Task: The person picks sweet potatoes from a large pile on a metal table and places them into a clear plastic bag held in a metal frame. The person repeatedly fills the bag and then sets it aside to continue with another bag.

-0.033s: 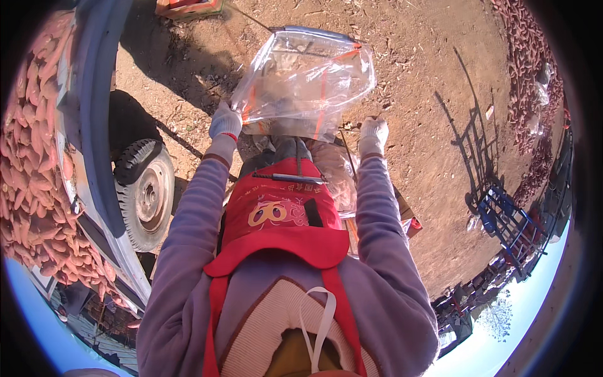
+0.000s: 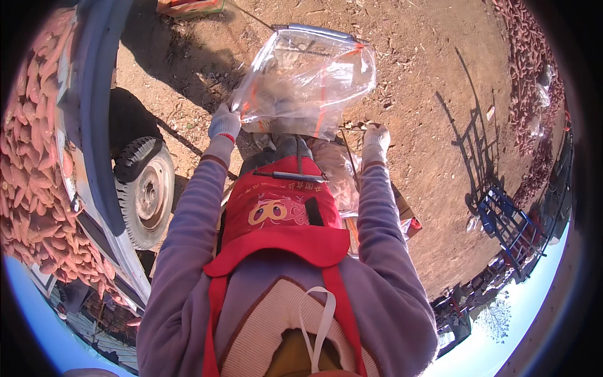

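A clear plastic bag (image 2: pixel 292 78) with orange stripes is spread open in front of me, its far edge at a grey tube (image 2: pixel 323 31). My left hand (image 2: pixel 223 122), in a white glove, is closed on the bag's near left edge. To the right of the bag, my right hand (image 2: pixel 375 141), also gloved in white, is closed beside the end of a thin rod (image 2: pixel 353 127). What its fingers hold is hidden. Below the bag, more crumpled clear plastic (image 2: pixel 336 169) lies by my legs, next to my red apron (image 2: pixel 282 207).
At left stands a vehicle with a tyre (image 2: pixel 147 191) and a heap of sweet potatoes (image 2: pixel 38 163) on its bed. More sweet potatoes (image 2: pixel 527 75) cover the ground at far right. A blue metal frame (image 2: pixel 505 217) stands there. A red box (image 2: pixel 188 6) sits at the far edge.
My right hand has shifted slightly toward me. The left hand keeps its hold on the bag edge, which has barely moved.
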The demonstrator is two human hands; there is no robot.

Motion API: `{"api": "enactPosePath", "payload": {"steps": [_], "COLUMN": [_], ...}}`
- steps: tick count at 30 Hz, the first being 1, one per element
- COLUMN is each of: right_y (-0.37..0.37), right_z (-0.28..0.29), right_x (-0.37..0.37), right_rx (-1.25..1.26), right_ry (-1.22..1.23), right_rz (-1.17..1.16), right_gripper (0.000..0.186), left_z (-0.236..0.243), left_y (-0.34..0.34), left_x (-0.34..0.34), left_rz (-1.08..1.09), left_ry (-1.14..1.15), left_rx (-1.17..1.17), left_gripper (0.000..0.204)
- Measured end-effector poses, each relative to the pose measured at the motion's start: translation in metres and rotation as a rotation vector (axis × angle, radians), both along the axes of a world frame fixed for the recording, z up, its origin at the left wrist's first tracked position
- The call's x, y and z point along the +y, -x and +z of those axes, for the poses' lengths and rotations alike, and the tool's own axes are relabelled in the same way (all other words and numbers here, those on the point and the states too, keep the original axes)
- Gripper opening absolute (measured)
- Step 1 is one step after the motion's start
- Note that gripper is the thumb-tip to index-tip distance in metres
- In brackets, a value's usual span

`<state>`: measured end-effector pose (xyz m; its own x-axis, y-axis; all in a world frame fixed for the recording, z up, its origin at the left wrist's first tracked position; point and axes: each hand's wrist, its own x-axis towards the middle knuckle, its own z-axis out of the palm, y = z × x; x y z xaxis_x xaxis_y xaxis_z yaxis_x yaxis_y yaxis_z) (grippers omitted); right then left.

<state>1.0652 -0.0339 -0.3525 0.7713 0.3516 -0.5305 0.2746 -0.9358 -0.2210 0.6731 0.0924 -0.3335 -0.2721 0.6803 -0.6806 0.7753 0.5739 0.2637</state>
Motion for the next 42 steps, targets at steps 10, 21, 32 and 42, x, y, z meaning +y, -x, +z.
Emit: {"api": "enactPosePath", "payload": {"steps": [10,21,32,42], "right_y": [0.068,0.059,0.067,0.082], "right_z": [0.079,0.075,0.080,0.079], "right_x": [0.091,-0.009,-0.027,-0.042], "right_rx": [0.294,0.330,0.553,0.759], "right_ry": [-0.511,-0.121,-0.102,0.052], "right_rz": [-0.183,0.094,0.420,0.214], "right_gripper": [0.078,0.028,0.012,0.017], "left_z": [0.000,0.055,0.089,0.056], "left_y": [-0.011,-0.023,-0.019,-0.008], "left_x": [-0.034,-0.046,-0.043,-0.062], "left_rz": [0.252,-0.022,-0.298,-0.294], "left_ry": [0.115,0.425,0.646,0.532], "left_rx": [-0.284,-0.245,-0.248,-0.254], "left_gripper": [0.027,0.026,0.029,0.018]}}
